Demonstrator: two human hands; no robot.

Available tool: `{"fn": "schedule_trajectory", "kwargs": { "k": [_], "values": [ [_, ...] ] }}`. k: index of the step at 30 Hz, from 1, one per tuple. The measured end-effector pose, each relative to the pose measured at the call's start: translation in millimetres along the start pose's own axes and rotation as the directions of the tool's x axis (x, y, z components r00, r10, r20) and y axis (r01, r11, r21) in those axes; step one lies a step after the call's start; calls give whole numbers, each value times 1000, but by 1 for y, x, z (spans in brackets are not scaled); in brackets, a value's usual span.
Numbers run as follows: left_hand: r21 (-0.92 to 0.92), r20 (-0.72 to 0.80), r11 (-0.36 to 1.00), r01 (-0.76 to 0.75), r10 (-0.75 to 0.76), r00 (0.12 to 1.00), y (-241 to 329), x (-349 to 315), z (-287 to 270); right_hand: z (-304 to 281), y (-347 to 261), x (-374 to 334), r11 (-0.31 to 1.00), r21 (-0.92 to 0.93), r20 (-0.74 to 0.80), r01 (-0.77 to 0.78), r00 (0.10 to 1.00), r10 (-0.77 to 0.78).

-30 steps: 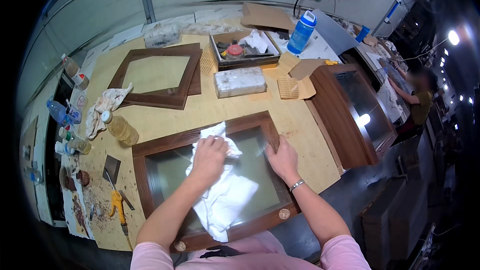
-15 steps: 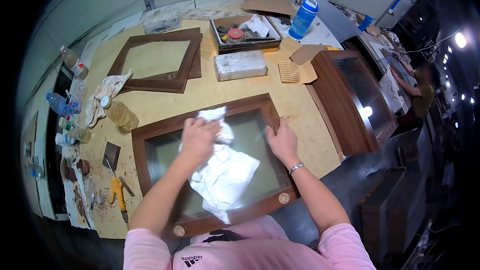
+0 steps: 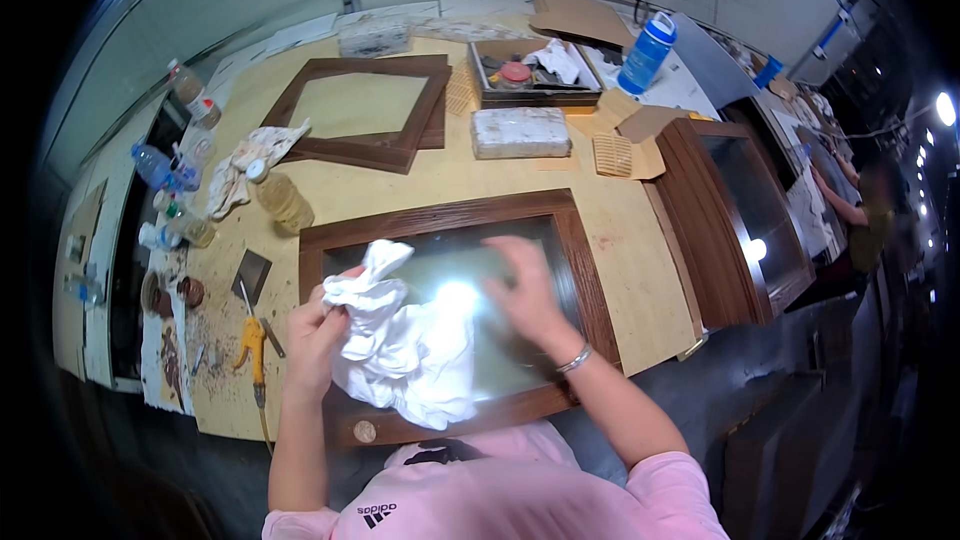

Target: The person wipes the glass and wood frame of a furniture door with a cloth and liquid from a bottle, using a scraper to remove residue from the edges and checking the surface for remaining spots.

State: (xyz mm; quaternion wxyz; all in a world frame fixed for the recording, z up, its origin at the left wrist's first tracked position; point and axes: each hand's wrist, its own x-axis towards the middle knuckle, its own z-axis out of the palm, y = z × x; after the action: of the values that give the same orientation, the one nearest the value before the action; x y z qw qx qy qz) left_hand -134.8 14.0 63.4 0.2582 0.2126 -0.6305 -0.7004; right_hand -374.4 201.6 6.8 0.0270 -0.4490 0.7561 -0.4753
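Workshop light glares off a glazed wooden frame [image 3: 585, 270] lying on a tan bench [image 3: 420, 185]. Left hand [image 3: 315, 335] has its fingers curled tight around a bunched white rag [image 3: 405, 350], which spills from them rightward over the glass. Right hand [image 3: 530, 295] rests on the pane just right of the rag, fingers seemingly loosely spread, though blur hides the tips. Beyond the fingertips sit a bottle [image 3: 280, 200] and a second frame [image 3: 365, 110]

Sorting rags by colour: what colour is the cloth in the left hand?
White, plain; the cloth shows best in the head view.
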Motion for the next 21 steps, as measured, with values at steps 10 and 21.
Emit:
{"fn": "schedule_trajectory", "kwargs": {
  "k": [10, 21],
  "values": [
    [-355, -287, 934, -40, -68, 955, 7, -29, 7, 40, -71, 1, 721, 426, 806, -547, 591, -28],
    [-253, -643, 959, -129, -67, 763, -6, -95, -52, 56, -75, 7, 515, 491, 809, -703, 587, 30]
  ]
}}
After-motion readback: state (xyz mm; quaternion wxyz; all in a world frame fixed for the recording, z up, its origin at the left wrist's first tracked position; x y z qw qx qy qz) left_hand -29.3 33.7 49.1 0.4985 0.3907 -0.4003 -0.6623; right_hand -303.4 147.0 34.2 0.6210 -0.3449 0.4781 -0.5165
